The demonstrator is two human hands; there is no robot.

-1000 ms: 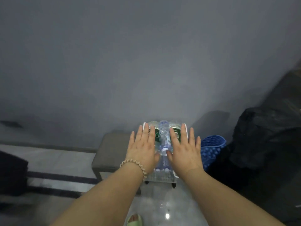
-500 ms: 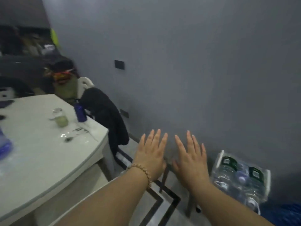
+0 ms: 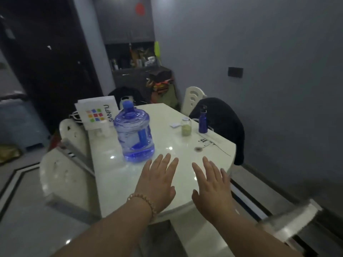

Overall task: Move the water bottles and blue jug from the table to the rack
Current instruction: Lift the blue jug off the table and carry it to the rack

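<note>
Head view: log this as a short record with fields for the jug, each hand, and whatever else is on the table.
jug: blue, capped, upright on the table, untouched
left hand: open, empty, fingers spread, over the table just short of the jug
right hand: open, empty, over the table's near end
also on table: white bag, small jar, blue flask
</note>
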